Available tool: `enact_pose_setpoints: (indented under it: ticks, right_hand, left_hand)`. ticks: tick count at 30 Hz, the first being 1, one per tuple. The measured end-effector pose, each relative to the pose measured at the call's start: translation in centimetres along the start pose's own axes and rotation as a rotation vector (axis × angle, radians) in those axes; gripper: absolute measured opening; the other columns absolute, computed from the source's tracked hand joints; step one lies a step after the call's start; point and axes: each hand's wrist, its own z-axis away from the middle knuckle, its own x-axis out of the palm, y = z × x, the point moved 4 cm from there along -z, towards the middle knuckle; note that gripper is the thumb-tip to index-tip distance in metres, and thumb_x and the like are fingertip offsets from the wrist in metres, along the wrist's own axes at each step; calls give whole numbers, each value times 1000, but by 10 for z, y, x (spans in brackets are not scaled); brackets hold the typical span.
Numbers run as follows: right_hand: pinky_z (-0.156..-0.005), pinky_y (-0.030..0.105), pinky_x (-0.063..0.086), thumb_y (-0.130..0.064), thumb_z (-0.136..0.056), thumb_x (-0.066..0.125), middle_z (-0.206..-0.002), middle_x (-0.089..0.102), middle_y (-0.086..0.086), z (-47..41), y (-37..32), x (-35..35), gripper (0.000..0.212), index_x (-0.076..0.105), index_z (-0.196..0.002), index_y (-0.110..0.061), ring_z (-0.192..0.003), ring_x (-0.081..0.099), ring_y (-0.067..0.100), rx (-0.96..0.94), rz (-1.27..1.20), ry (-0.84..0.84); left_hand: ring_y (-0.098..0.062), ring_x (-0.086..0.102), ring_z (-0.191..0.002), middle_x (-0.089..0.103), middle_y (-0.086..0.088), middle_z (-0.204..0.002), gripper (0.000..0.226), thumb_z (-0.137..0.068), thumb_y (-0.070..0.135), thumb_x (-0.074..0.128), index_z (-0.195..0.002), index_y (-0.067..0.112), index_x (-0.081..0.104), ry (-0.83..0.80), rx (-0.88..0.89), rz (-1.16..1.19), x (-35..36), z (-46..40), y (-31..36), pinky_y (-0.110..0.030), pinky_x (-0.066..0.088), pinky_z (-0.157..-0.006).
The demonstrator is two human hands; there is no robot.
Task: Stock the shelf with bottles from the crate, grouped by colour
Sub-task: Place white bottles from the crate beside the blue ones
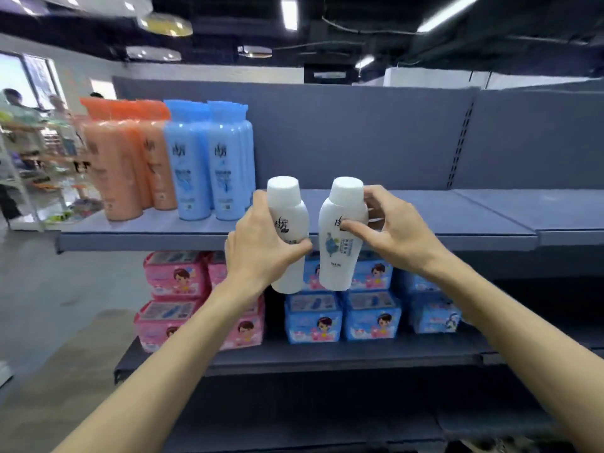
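Our two forearms show bare from the lower edge of the view up to the wrists, with no sleeve, cuff or glove on either. Our bare left hand (261, 253) and bare right hand (397, 228) carry nothing on wrist or fingers that we can make out: any ring, watch or band would be too blurred to tell.
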Motion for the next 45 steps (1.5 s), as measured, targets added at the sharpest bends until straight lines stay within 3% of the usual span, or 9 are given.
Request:
enact_pose_setpoints:
  ticks: [9,14,20,27,33,37,40,45]
  right_hand:
    - [-75,35,60,-32,-89,71,-119,66,-6,-78,-26,-40,41,48,-121,-20,-90,67,11,-22,-5,51]
    - [-63,24,58,-28,-92,69,-116,62,-8,-103,-8,-32,38,47,-121,-17,-93,65,6,38,-2,26]
    - [-73,26,57,-26,-92,68,-120,61,-3,-124,20,-25,37,46,-120,-15,-104,63,12,127,-8,-12]
    - [-86,48,58,-31,-95,63,-116,63,0,-134,35,-14,37,43,-124,-20,-107,64,19,189,-49,-60]
    - [-92,43,55,-29,-97,61,-123,61,-1,-127,35,-6,38,41,-128,-20,-108,62,15,231,-87,-50]
    - [-84,33,53,-31,-82,78,-111,64,-6,-104,37,5,55,43,-124,-20,-99,63,12,299,-65,127]
    - [-78,39,55,-38,-71,83,-108,64,-2,-80,37,31,63,40,-114,-21,-95,64,19,319,98,289]
    - [-73,39,50,-34,-81,77,-110,59,9,-62,29,65,56,31,-106,-14,-97,63,33,433,181,377]
  left_hand:
    - [-26,58,-81,59,3,-84,64,-58,47,78,-97,17,37,13,-29,16,-21,-85,25,-37,48,-68]
    - [-28,58,-83,58,-1,-91,67,-57,46,79,-98,17,35,-16,-46,-70,-1,-108,24,-34,41,-64]
    - [-28,58,-84,58,-2,-93,68,-58,46,79,-100,16,36,-56,-77,-106,20,-127,17,-34,40,-65]
    - [-29,58,-84,59,-2,-94,68,-59,46,77,-103,15,36,-53,-136,-89,31,-135,4,-34,39,-63]
    - [-27,59,-90,57,-1,-101,71,-60,49,76,-109,17,36,-42,-171,-20,41,-131,-3,-36,42,-69]
    - [-30,58,-92,55,-3,-104,65,-65,44,76,-106,14,35,5,-192,4,48,-115,-8,-37,43,-68]
    - [-32,59,-91,56,-3,-102,58,-67,40,76,-101,14,37,26,-207,6,56,-98,-16,-35,43,-69]
    - [-31,62,-93,62,-7,-102,54,-71,41,76,-101,10,44,61,-183,-63,62,-83,-22,-37,49,-73]
